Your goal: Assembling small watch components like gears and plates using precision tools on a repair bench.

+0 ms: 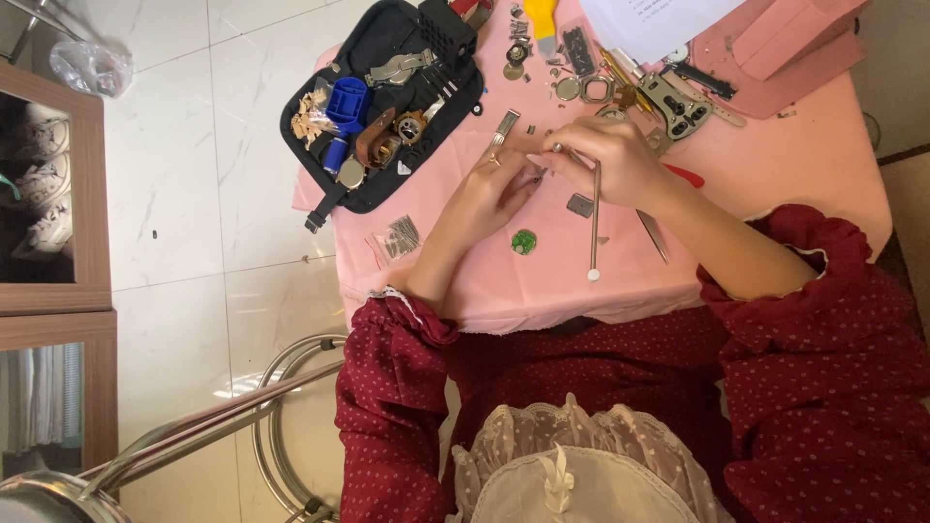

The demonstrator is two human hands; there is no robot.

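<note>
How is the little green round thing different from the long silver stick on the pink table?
The green round piece is small, flat and disc-shaped; the silver stick is long and thin with a white ball end. The green piece lies alone, touched by no hand; the stick's upper end is at the right hand, though the grip is hard to see. The left hand is nearer the green piece. Both rest on the pink cloth.

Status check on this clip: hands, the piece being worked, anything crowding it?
Left hand pinches a small part, too small to identify. Right hand grips a thin metal tool at it. Green disc and grey plate lie close by on the pink cloth.
</note>
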